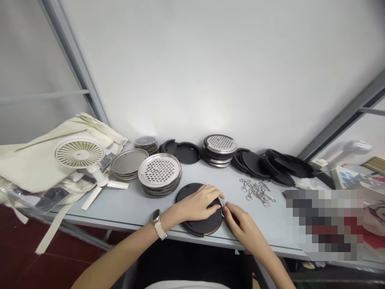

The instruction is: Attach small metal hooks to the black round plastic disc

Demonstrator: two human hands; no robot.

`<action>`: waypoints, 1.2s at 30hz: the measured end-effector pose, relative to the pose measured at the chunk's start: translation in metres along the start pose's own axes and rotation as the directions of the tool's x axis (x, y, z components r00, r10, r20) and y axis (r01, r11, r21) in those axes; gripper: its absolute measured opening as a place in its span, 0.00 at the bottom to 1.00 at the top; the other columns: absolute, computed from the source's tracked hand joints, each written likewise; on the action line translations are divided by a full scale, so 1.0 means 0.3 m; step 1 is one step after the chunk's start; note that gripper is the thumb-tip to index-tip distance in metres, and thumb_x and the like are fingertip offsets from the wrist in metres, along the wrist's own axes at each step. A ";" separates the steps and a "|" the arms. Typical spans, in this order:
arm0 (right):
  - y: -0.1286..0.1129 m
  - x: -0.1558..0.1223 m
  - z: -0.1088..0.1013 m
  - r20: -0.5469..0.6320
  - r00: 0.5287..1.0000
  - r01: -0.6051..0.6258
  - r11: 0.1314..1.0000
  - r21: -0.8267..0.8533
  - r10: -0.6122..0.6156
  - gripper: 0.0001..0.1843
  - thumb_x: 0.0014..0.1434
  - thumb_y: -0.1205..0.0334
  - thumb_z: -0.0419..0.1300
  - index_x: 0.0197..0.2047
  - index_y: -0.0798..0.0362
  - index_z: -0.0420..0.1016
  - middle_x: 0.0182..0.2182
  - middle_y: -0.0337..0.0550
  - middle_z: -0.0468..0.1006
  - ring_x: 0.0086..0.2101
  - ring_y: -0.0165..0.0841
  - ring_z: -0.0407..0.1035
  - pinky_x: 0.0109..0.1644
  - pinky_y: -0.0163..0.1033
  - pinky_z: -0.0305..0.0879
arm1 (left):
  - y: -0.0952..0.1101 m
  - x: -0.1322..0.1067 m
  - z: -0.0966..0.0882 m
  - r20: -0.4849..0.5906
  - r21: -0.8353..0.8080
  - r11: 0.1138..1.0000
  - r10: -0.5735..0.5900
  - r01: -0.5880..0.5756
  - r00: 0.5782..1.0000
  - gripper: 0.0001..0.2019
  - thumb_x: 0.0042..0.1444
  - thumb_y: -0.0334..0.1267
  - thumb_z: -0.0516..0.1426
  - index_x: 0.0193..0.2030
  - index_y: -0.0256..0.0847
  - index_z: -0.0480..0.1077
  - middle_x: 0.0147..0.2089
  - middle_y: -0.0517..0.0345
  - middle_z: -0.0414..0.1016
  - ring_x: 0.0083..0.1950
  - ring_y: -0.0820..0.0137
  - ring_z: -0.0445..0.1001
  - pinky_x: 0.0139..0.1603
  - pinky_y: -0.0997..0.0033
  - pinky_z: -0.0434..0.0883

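A black round disc (192, 192) lies near the front edge of the grey table (126, 206). My left hand (200, 204), with a watch on its wrist, rests flat on top of the disc, fingers spread over it. My right hand (242, 224) is at the disc's right rim, fingertips pinched on a small metal ring (223, 212) at the edge. A heap of small metal hooks and rings (257, 191) lies just beyond my right hand.
Stacks of perforated metal discs (160, 173), plain metal plates (128, 163) and black discs (258, 163) line the back of the table. A white hand-held fan (80, 154) rests on cream cloth bags (36, 160) at the left. A blurred patch is at the right.
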State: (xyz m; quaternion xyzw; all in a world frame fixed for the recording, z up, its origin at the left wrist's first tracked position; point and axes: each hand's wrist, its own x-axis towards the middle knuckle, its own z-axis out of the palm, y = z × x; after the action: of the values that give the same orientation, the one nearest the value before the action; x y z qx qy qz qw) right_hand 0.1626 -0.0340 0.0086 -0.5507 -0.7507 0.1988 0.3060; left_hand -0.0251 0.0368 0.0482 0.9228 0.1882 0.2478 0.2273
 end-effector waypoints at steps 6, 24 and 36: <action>0.004 0.006 0.006 0.014 1.000 -0.027 1.000 0.006 0.027 0.17 0.69 0.56 0.43 0.29 0.51 0.59 0.26 0.39 0.67 0.28 0.33 0.63 0.33 0.36 0.57 | -0.020 -0.012 0.016 -0.006 0.049 0.999 -0.015 0.015 1.000 0.15 0.62 0.34 0.55 0.56 0.41 0.64 0.55 0.51 0.67 0.59 0.64 0.64 0.64 0.61 0.57; 0.016 0.017 0.002 0.028 0.999 -0.038 0.998 0.053 0.037 0.20 0.68 0.53 0.44 0.27 0.52 0.59 0.22 0.35 0.64 0.25 0.30 0.58 0.30 0.34 0.54 | -0.018 -0.016 0.025 -0.019 0.119 0.993 -0.005 0.007 1.000 0.14 0.62 0.33 0.53 0.55 0.41 0.65 0.53 0.51 0.66 0.58 0.63 0.64 0.62 0.61 0.60; 0.020 0.013 -0.003 0.045 0.999 -0.031 0.997 0.075 0.028 0.20 0.69 0.52 0.44 0.27 0.52 0.58 0.22 0.34 0.61 0.25 0.29 0.56 0.30 0.34 0.53 | -0.027 -0.017 0.030 -0.030 0.134 0.991 0.018 -0.014 0.999 0.12 0.64 0.34 0.52 0.53 0.40 0.65 0.53 0.51 0.67 0.57 0.63 0.63 0.62 0.60 0.60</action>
State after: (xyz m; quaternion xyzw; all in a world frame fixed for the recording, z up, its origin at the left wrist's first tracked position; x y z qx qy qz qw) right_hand 0.1666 -0.0285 0.0065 -0.5453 -0.7410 0.2437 0.3069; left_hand -0.0261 0.0381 0.0351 0.9334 0.2005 0.2509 0.1601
